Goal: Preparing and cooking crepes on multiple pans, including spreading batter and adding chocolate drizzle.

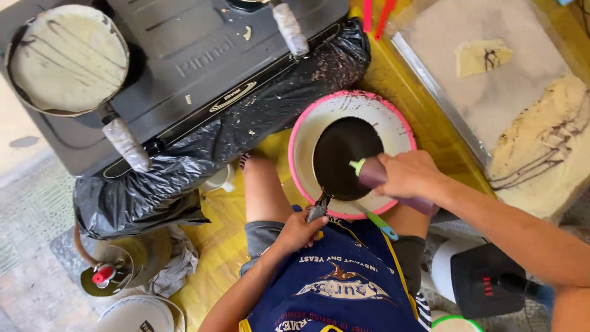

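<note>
Sitting low in the middle of the frame, the person is holding a small dark pan (pixel 345 157) over a pink-rimmed bowl (pixel 402 126). Their left hand (pixel 300 230) is keeping its grip closed around the pan's handle (pixel 317 211) at lower centre. Their right hand (pixel 407 175) is gripping a purple squeeze bottle (pixel 376 174), its green nozzle pointing over the pan. At upper left, a gas stove (pixel 196 55) is carrying another pan (pixel 66 58) coated with pale batter. At upper right, thin crepes (pixel 544 144) are lying on a tray (pixel 491 92).
</note>
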